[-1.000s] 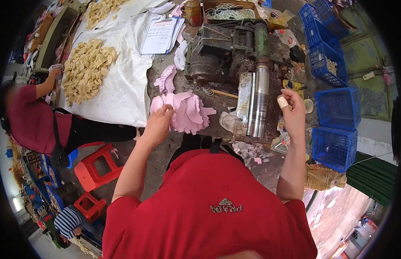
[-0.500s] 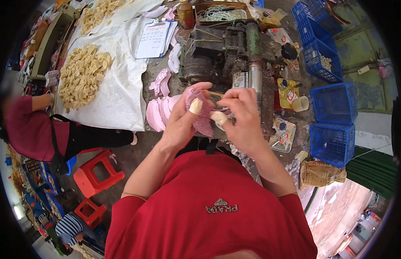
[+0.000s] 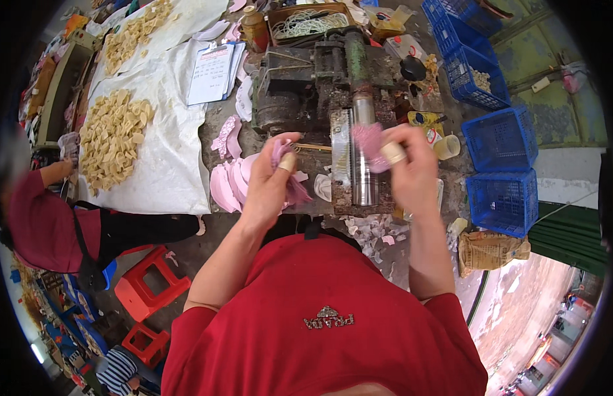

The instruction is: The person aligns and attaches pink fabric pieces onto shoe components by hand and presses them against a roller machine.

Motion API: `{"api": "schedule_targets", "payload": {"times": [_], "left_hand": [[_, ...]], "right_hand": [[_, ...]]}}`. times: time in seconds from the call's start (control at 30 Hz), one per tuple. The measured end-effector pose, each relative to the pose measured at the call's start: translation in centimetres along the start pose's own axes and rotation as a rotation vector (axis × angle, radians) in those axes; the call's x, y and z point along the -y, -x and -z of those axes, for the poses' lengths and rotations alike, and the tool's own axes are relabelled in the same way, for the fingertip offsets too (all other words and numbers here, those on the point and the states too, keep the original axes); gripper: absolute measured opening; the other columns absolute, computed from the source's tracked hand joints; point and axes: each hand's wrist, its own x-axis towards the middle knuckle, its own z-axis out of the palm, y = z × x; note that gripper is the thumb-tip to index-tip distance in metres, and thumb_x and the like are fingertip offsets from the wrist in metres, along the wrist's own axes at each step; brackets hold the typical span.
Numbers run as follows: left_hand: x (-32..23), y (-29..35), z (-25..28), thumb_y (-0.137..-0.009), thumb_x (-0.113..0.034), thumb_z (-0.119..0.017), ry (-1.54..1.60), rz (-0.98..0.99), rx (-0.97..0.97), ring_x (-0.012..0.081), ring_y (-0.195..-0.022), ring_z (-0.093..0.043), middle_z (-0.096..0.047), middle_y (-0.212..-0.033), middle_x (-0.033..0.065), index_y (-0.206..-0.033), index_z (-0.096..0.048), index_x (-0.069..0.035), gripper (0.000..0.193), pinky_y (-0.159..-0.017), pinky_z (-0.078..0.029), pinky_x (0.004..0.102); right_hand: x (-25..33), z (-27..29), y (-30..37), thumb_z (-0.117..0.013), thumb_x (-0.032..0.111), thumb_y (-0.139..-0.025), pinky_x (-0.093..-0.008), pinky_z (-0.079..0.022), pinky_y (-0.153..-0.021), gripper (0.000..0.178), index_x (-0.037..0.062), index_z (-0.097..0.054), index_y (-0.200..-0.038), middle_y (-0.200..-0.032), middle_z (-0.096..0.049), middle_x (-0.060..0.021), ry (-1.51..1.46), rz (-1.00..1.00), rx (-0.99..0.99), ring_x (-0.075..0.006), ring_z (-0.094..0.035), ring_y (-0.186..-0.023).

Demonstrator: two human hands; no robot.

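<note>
Left fingers (image 3: 288, 163) gripping limp pink material (image 3: 298, 189), right fingers (image 3: 393, 153) pinching a blurred pink piece (image 3: 368, 140) over a smooth metal roller (image 3: 366, 189), grimy machine (image 3: 286, 82) beyond on the counter (image 3: 217, 129), curved pink pile (image 3: 224, 187) left, tan chips (image 3: 115, 138) on wrinkled sheet (image 3: 178, 155), slatted blue crates (image 3: 501, 140) right.

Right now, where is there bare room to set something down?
The white sheet lies bare between the nearer tan heap and clipboard, and from that heap to the sheet's edge facing the pink stack. It's crowded from that stack past the left hand to the steel roller and right hand.
</note>
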Motion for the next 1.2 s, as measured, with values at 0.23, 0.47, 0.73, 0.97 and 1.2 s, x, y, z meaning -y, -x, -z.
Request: {"api": "schedule_targets", "payload": {"times": [0.23, 0.47, 0.73, 0.97, 1.2], "left_hand": [[1.8, -1.3, -1.6, -0.087, 0.002, -0.048, -0.758, -0.426, 0.361, 0.0262, -0.109, -0.05, -0.042, -0.118, 0.0156, -0.12, -0.047, -0.002, 0.034, -0.092, -0.042, 0.035], [2.1, -1.8, -2.5, -0.083, 0.005, -0.05, -0.776, -0.312, 0.372, 0.0299, -0.106, -0.051, -0.041, -0.12, 0.0164, -0.118, -0.048, 0.0, 0.035, -0.089, -0.045, 0.0364], [1.9, -0.6, 8.0, -0.074, 0.01, -0.045, -0.72, -0.415, -0.044, 0.0334, -0.105, -0.05, -0.048, -0.116, 0.0158, -0.109, -0.054, -0.002, 0.038, -0.087, -0.041, 0.0407], [4.3, 3.1, 11.0, -0.071, 0.006, -0.053, -1.437, -0.13, 0.284, 0.0316, -0.104, -0.053, -0.047, -0.123, 0.0128, -0.113, -0.056, -0.007, 0.045, -0.084, -0.04, 0.0423], [-0.8, 2.3, 7.4, -0.088, -0.008, -0.051, -0.565, 0.023, 0.208, 0.0237, -0.104, -0.054, -0.048, -0.119, 0.0124, -0.121, -0.05, -0.006, 0.033, -0.086, -0.045, 0.0357]], "right_hand": [[-5.0, 5.4, -0.9, -0.054, 0.005, -0.078, -0.0373, -0.026, -0.088, 0.008, 0.0089, -0.052, -0.084, -0.081, -0.054, -0.0066, 0.589, -0.229, 0.309, -0.0236, -0.048, -0.092], [-4.9, 1.8, -0.6, -0.059, 0.008, -0.077, -0.0384, -0.027, -0.088, 0.014, 0.0109, -0.06, -0.09, -0.088, -0.059, -0.0047, 0.536, -0.08, 0.187, -0.0218, -0.049, -0.093], [-5.5, 2.5, 0.1, -0.064, 0.004, -0.078, -0.0294, -0.045, -0.079, 0.017, 0.002, -0.059, -0.094, -0.087, -0.06, -0.0066, 0.271, -0.179, -0.005, -0.0178, -0.057, -0.082], [-5.3, 1.3, -0.2, -0.06, 0.006, -0.084, -0.0268, -0.045, -0.078, 0.017, 0.0024, -0.058, -0.1, -0.089, -0.06, -0.0042, 0.154, -0.196, -0.063, -0.0135, -0.056, -0.083], [0.3, -0.9, 0.4, -0.058, 0.0, -0.081, -0.0271, -0.045, -0.075, 0.014, 0.0029, -0.057, -0.094, -0.085, -0.058, -0.0058, 0.04, -0.055, 0.065, -0.0152, -0.056, -0.081]]}}
